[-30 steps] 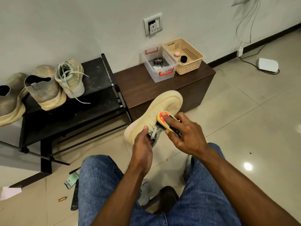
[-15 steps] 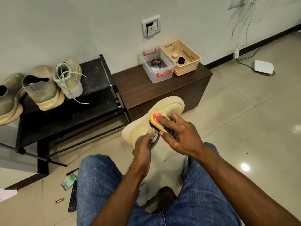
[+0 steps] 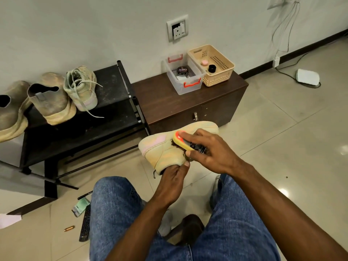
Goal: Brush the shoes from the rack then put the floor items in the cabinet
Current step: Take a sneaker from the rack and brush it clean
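Now | left hand [image 3: 174,178] pinches shoe [image 3: 165,149] heel | right hand [image 3: 211,151] grips brush [image 3: 186,142] | risk: hard strokes twist shoe loose onto floor

The left hand [image 3: 172,180] reaches into the yellow sneaker [image 3: 165,150], so its fingers are hidden inside. The right hand [image 3: 211,150] covers most of the shoe brush [image 3: 183,141], and the bristles barely show. Left of the sneaker, the outermost shoe [image 3: 9,113] on the black shoe rack [image 3: 113,102] is cut off by the frame edge. The label on the polish tin [image 3: 182,70] in the clear box [image 3: 190,85] is too small to read. Below the sneaker, a dark object [image 3: 190,227] between the knees cannot be identified.
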